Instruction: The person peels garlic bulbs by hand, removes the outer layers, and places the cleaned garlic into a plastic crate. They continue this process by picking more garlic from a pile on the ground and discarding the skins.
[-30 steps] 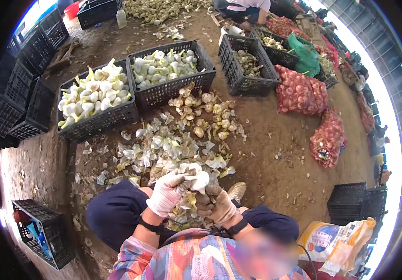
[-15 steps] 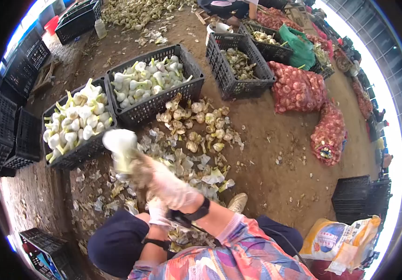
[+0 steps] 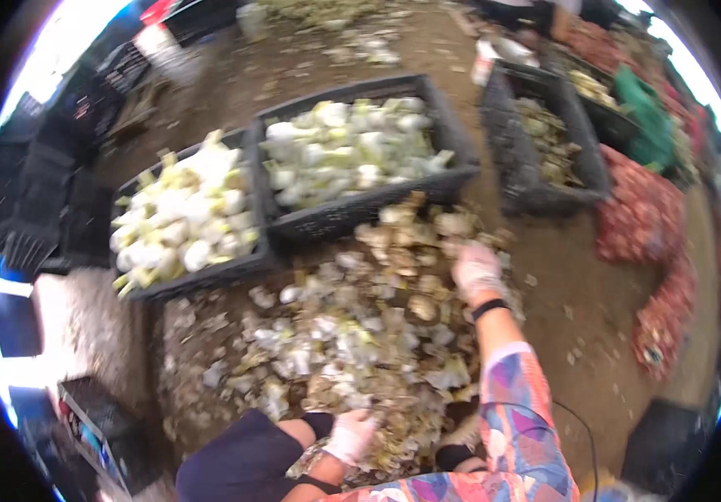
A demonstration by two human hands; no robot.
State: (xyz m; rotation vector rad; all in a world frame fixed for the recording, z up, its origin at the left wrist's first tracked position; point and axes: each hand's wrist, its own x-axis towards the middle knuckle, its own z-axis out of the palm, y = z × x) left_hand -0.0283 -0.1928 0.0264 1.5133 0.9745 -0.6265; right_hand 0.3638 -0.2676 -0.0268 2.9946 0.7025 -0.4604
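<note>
My right hand (image 3: 475, 269), in a pale glove, reaches out to the pile of untrimmed garlic bulbs (image 3: 421, 307) on the ground. Its fingers are blurred against the bulbs at the pile's right side. My left hand (image 3: 350, 435), also gloved, stays low by my knee with its fingers curled; what they hold, if anything, is hidden. Loose garlic skins (image 3: 310, 347) cover the ground between my hands and the crates. Clean white garlic bulbs (image 3: 184, 222) are heaped in the left crate, and more white bulbs (image 3: 352, 146) fill the crate beside it.
The left black crate (image 3: 201, 281) and the middle black crate (image 3: 377, 199) stand side by side ahead. Another crate (image 3: 553, 201) at right holds garlic scraps. Red mesh sacks (image 3: 641, 209) lie farther right. Empty crates (image 3: 30, 184) are stacked at left. A cable (image 3: 592, 443) runs beside my right arm.
My right hand has swung from near the left crate over to the pile at right, and the white bulb it carried is gone from it. My left hand is lower. The view has shifted left.
</note>
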